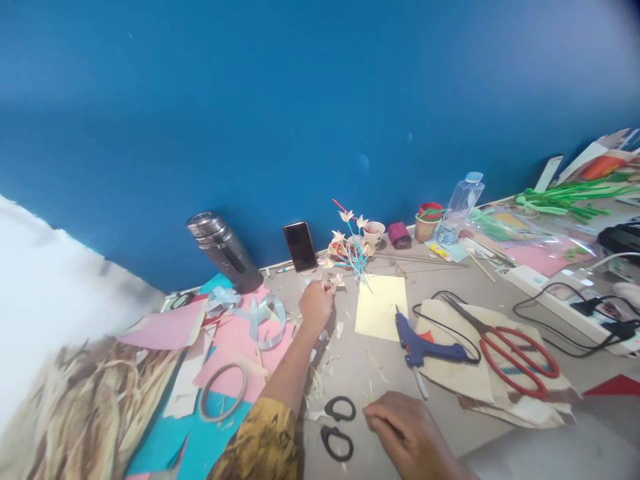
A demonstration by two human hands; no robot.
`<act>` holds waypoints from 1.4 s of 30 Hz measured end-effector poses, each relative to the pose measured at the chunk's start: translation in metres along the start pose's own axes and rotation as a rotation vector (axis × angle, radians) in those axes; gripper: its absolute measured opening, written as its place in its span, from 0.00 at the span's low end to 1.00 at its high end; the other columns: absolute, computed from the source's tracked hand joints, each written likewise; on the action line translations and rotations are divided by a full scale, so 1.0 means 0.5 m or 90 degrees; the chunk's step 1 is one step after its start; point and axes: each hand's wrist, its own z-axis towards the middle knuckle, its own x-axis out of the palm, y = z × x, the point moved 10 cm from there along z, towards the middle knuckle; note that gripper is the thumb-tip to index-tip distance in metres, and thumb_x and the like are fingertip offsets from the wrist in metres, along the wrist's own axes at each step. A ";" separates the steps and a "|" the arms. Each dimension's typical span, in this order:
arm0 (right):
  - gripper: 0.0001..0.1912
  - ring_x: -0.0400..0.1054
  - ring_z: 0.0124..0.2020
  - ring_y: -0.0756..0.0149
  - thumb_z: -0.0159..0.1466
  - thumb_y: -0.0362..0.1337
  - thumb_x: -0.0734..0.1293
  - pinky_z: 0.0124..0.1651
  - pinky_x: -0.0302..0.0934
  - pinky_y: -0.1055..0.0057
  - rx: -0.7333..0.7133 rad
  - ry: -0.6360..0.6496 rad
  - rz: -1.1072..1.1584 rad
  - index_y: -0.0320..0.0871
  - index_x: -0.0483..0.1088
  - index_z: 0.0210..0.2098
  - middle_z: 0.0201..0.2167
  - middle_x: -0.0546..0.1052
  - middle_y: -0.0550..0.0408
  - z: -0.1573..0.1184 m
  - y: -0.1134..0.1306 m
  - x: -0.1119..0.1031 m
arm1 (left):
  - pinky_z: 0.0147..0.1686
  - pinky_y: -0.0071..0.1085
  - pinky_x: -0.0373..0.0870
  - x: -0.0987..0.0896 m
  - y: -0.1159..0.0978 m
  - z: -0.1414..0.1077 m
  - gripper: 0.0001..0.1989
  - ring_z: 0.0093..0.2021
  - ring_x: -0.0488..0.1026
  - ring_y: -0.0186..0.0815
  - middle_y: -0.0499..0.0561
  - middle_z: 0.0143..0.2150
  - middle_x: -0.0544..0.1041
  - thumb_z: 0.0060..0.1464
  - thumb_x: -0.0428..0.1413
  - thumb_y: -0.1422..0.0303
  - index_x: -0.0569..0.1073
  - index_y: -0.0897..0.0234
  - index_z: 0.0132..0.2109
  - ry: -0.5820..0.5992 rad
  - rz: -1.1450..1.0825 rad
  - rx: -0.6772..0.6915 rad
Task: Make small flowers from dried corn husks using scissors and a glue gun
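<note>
My left hand point(316, 307) reaches out over the middle of the table, its fingers closed together beside a small pale flower point(337, 281); whether they grip it I cannot make out. Just beyond stands a bunch of pale flowers on blue stems point(356, 257). Near the front edge, my right hand point(407, 430) rests with curled fingers, and anything inside them is hidden. Black-handled scissors point(337, 429) lie to its left. A yellow sheet point(381, 307) and a blue glue gun point(425, 347) are farther back, between and right of the hands.
Left are a dark flask point(225, 253), pink paper point(215, 367), a tape roll point(223, 393) and dried husks point(95, 413). A phone point(300, 247) leans on the blue wall. Right are red-handled scissors point(520, 360), a plastic bottle point(460, 207), a power strip point(565, 310) and cables.
</note>
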 end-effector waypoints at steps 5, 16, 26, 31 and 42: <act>0.09 0.74 0.26 0.67 0.69 0.30 0.62 0.30 0.63 0.74 0.035 -0.003 0.004 0.45 0.73 0.39 0.26 0.79 0.55 -0.002 -0.008 -0.010 | 0.40 0.31 0.67 -0.092 0.013 -0.045 0.11 0.38 0.76 0.38 0.52 0.39 0.81 0.58 0.51 0.69 0.79 0.61 0.39 -0.045 -0.082 0.007; 0.09 0.73 0.26 0.67 0.68 0.35 0.65 0.31 0.62 0.72 0.055 0.082 0.031 0.45 0.74 0.31 0.25 0.79 0.56 -0.002 -0.002 0.014 | 0.21 0.23 0.51 -0.234 0.115 -0.189 0.07 0.17 0.54 0.25 0.38 0.17 0.57 0.54 0.60 0.65 0.71 0.63 0.36 -0.119 -0.784 -0.070; 0.09 0.68 0.24 0.68 0.66 0.37 0.64 0.32 0.62 0.71 0.182 -0.015 -0.057 0.43 0.76 0.42 0.32 0.81 0.54 0.132 0.016 -0.031 | 0.21 0.23 0.53 -0.255 -0.011 -0.201 0.05 0.17 0.54 0.24 0.39 0.17 0.57 0.55 0.60 0.68 0.72 0.64 0.35 0.082 -0.948 0.007; 0.13 0.69 0.27 0.68 0.62 0.42 0.69 0.32 0.59 0.71 0.194 -0.015 -0.149 0.46 0.74 0.46 0.34 0.79 0.57 0.190 0.017 -0.040 | 0.22 0.24 0.56 -0.244 -0.028 -0.225 0.04 0.18 0.57 0.25 0.41 0.19 0.62 0.54 0.60 0.68 0.73 0.64 0.34 0.125 -0.900 0.010; 0.21 0.71 0.33 0.65 0.61 0.28 0.66 0.36 0.60 0.71 0.163 0.288 -0.194 0.47 0.74 0.53 0.43 0.77 0.53 0.164 0.013 0.068 | 0.28 0.27 0.67 -0.324 0.062 -0.281 0.04 0.24 0.69 0.29 0.47 0.24 0.73 0.51 0.62 0.68 0.77 0.64 0.35 -0.042 -0.774 0.028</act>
